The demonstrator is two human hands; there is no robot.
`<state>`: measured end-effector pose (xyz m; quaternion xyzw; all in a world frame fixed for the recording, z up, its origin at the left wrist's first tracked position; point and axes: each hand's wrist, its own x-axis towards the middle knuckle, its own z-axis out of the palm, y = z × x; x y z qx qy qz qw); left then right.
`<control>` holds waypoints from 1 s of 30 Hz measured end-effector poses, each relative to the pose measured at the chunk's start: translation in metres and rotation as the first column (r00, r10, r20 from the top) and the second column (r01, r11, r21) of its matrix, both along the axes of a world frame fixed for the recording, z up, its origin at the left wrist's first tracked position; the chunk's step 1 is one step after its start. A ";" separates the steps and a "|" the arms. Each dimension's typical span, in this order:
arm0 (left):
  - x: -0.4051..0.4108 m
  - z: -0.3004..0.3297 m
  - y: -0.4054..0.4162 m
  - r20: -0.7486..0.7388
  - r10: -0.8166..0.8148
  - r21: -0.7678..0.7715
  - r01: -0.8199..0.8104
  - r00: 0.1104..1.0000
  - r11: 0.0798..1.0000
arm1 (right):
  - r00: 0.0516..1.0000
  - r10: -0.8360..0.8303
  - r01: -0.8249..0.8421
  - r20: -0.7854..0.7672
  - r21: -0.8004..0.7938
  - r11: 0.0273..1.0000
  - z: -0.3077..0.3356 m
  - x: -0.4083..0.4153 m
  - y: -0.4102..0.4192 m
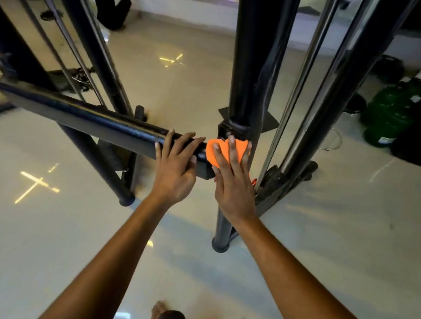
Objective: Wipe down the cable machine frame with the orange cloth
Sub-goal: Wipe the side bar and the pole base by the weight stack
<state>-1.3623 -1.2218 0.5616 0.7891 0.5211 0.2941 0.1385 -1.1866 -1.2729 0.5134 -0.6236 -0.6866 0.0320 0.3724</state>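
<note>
The black cable machine frame has a horizontal bar (85,117) that runs from the left to a thick upright post (256,57) in the middle. An orange cloth (215,152) lies against the joint where bar and post meet. My right hand (231,178) presses flat on the cloth with straight, spread fingers. My left hand (176,165) rests on top of the bar just left of the cloth, its fingers draped over the tube and its thumb at the near side.
Slanted frame legs (101,160) and chrome guide rods (293,103) stand around the post on a glossy pale floor (56,246). Green water jugs (391,114) and dark bags sit at the right. A mirror at the back reflects a person. My bare feet show at the bottom.
</note>
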 end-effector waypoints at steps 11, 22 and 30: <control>0.009 -0.003 -0.033 0.021 -0.062 -0.055 0.063 0.998 0.997 | 0.931 -0.046 0.036 -0.361 -0.036 0.999 0.008 0.006 -0.036; 0.031 0.045 -0.051 0.091 -0.222 0.077 0.215 0.971 0.973 | 0.838 -0.198 0.247 -0.509 0.031 0.969 0.093 0.061 -0.066; 0.083 0.158 -0.044 0.026 -0.293 0.426 0.254 0.956 0.868 | 0.922 -0.059 0.146 -0.383 0.204 0.968 0.213 0.114 -0.039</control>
